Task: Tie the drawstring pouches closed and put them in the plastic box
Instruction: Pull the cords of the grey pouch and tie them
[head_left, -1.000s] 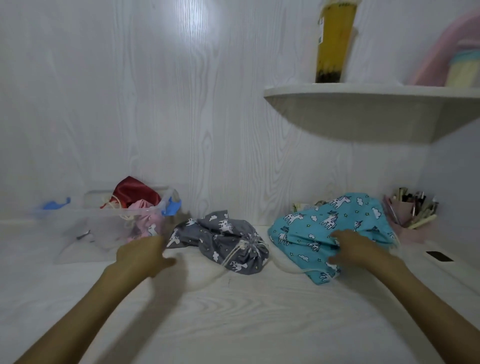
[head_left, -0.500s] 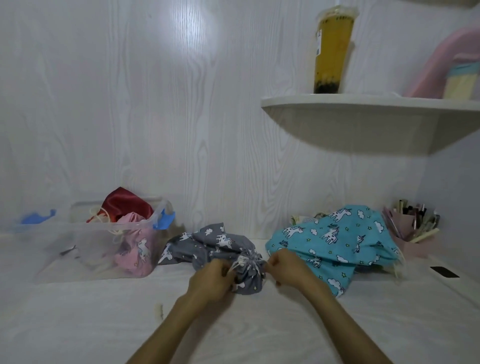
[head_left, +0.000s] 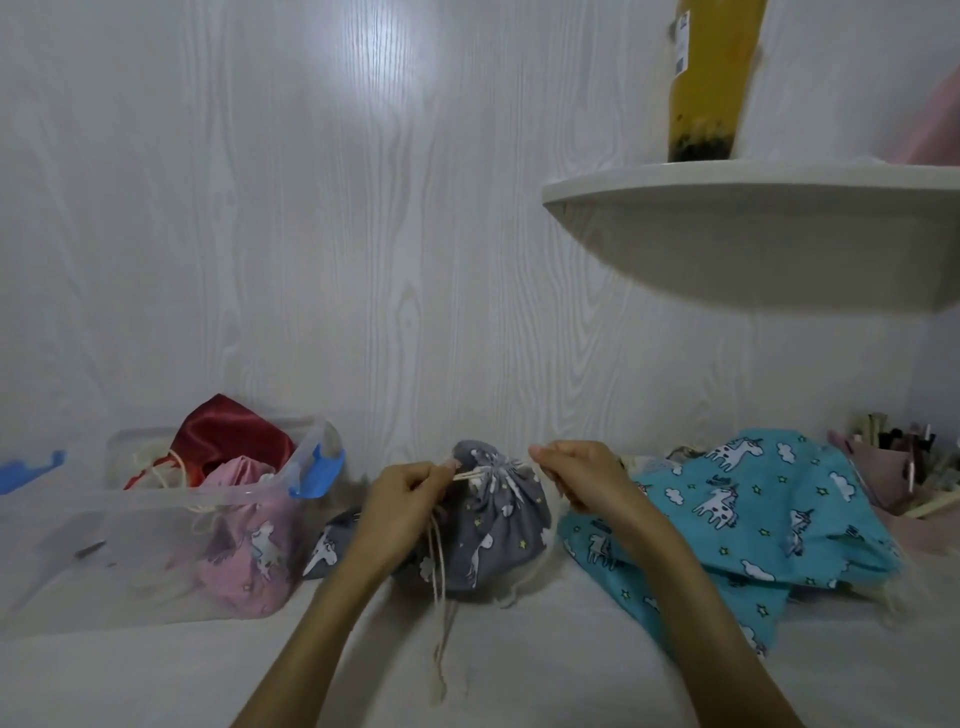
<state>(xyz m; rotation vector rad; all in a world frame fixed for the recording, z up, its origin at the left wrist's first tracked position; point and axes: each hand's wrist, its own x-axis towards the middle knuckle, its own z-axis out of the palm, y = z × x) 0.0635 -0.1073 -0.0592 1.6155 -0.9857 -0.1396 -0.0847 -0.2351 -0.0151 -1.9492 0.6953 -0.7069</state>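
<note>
Surface: white wood-grain table (head_left: 519, 670) against a white wood-grain wall (head_left: 311, 234).
Shelf: rounded white shelf (head_left: 753, 208) at upper right, with a tall yellow drink cup (head_left: 709, 78) on it.
Teal fabric: unicorn-print teal pouch (head_left: 753, 514) lies slack on the table, right of centre, just beside the right forearm.
Plastic box: clear plastic box (head_left: 78, 525) with blue clips, at left against the wall; a red pouch (head_left: 228, 436) and a pink pouch (head_left: 249, 545) sit inside it.
Grey pouch: grey unicorn-print pouch (head_left: 493, 530) stands on the table at centre, mouth gathered on top, between the box and the teal pouch.
Left hand: left hand (head_left: 400, 509) pinches the cream drawstring (head_left: 439, 597) at the left of the pouch mouth; loose cord hangs down onto the table.
Right hand: right hand (head_left: 576, 478) is closed in a pinch on the cord at the right of the mouth.
Pen holder: pink pen holder (head_left: 893, 467) at far right.
</note>
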